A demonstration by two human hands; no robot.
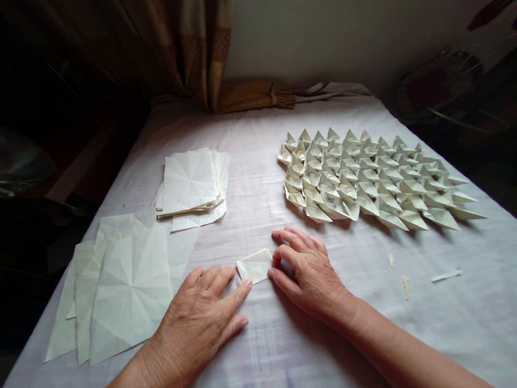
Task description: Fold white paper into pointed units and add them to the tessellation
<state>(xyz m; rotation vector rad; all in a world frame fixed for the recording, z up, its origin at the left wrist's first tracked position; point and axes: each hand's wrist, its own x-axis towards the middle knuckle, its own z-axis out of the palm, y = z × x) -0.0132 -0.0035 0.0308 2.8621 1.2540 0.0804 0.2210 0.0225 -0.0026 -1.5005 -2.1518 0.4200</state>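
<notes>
Both hands — left hand [198, 316], right hand [307, 272] — press flat on the folded paper [255, 266], neither grip closed.

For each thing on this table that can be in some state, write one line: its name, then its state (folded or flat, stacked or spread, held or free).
small folded paper: folded small, flat on the cloth, touched at both ends.
left hand: flat, fingertips at the paper's left edge.
right hand: fingers curled at the paper's right edge.
near creased sheets: unfolded, overlapping, untouched.
far sheet stack: unfolded, stacked.
folded paper pieces: folded, laid in close rows.
paper scraps: loose on the cloth.
</notes>
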